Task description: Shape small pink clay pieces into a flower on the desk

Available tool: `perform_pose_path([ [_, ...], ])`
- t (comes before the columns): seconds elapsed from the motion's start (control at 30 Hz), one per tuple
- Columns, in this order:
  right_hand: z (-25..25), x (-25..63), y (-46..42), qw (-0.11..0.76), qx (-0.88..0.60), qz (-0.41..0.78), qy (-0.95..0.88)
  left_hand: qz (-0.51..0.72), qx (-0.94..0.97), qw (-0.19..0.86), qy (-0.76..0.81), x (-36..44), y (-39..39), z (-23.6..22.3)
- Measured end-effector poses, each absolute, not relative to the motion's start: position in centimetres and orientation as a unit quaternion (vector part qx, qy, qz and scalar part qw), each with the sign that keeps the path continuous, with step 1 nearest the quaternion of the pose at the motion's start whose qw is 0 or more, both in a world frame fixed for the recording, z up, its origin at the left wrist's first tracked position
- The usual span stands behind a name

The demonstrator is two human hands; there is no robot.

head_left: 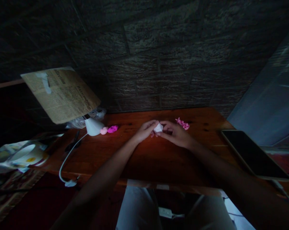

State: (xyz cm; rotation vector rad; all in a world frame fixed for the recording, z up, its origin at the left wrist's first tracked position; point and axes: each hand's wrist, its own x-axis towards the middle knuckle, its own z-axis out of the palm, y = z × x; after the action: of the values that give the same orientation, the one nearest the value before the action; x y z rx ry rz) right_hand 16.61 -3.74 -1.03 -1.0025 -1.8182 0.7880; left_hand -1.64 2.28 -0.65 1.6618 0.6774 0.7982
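My left hand (146, 130) and my right hand (176, 134) meet over the middle of a wooden table (144, 159). Both pinch a small white lump (158, 127), soft-looking like clay or paper, held between their fingertips just above the tabletop. A cluster of small pink pieces (182, 123) lies just beyond my right hand. To the left lie a bright pink lump (112, 129) and a paler pink lump (103, 130).
A white cone-shaped lamp (93, 126) with a white cable (67, 158) stands at the left, under a leaning newspaper sheet (61, 94). A dark tablet (253, 155) lies at the right edge. Bags and a bowl (22, 156) crowd the far left. A stone-pattern wall rises behind.
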Motion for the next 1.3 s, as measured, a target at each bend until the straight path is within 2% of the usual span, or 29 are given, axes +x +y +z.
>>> perform_pose_path([
  [0.1,-1.1,16.7,-3.7,0.458,-0.411,0.344,-0.71,0.406,0.708,0.486,0.311,-2.4,3.2,0.2],
  [0.2,-1.2,16.7,-3.6,0.439,-0.453,0.319,-0.707,0.473,0.706,0.318,0.42,-4.4,4.4,1.4],
  [0.3,-1.2,16.8,-3.6,0.413,-0.474,0.271,-0.729,0.334,0.739,0.109,0.575,-6.9,4.9,2.3],
  [0.4,-0.9,16.9,-3.7,0.392,-0.47,0.254,-0.749,0.143,0.709,0.015,0.69,-8.3,4.7,2.7],
  [0.47,-0.6,16.9,-3.8,0.378,-0.469,0.247,-0.759,0.074,0.696,0.005,0.714,-8.4,4.3,2.8],
  [0.53,-0.4,16.9,-3.8,0.366,-0.47,0.24,-0.767,0.062,0.714,0.0,0.698,-7.9,4.0,2.6],
  [0.63,-0.4,17.1,-3.8,0.355,-0.467,0.231,-0.776,0.122,0.798,-0.012,0.59,-6.7,3.9,1.8],
  [0.8,-0.6,17.0,-3.7,0.355,-0.475,0.229,-0.772,0.18,0.896,0.085,0.396,-5.4,4.6,0.0],
  [1.03,-1.5,16.6,-3.4,0.392,-0.492,0.266,-0.73,0.297,0.891,0.206,0.274,-4.2,3.6,-0.3],
  [1.17,-0.9,16.8,-3.6,0.365,-0.475,0.293,-0.745,0.326,0.896,0.223,0.204,-3.2,2.6,-0.1],
  [1.3,-0.1,17.1,-3.9,0.335,-0.489,0.259,-0.762,0.328,0.891,0.245,0.195,-3.0,2.5,-0.2],
])
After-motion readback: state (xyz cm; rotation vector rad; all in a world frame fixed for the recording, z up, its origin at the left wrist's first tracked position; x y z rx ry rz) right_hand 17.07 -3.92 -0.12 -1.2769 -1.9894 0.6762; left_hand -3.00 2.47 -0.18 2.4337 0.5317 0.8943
